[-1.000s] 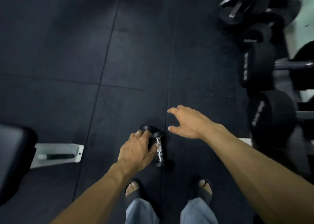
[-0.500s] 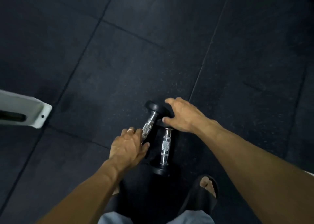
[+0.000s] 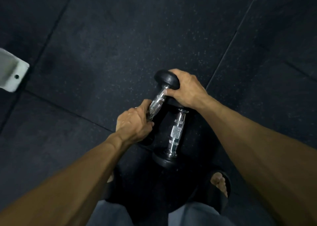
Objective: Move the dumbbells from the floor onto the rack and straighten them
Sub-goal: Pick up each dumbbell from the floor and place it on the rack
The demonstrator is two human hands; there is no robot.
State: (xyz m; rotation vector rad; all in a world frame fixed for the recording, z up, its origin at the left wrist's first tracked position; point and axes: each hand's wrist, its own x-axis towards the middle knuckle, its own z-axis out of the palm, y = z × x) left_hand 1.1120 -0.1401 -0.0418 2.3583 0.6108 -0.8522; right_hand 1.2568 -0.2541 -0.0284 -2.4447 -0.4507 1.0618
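Support surface: dark speckled rubber floor (image 3: 120, 42), laid in large tiles w/ visible seams. Resting on it: 2 dumbbells w/ black heads and chrome knurled handles, left dumbbell (image 3: 158, 99) angled, right dumbbell (image 3: 175, 135) approx. straight, heads touching; white metal base (image 3: 12, 71) at left edge; sandalled foot (image 3: 220, 186).
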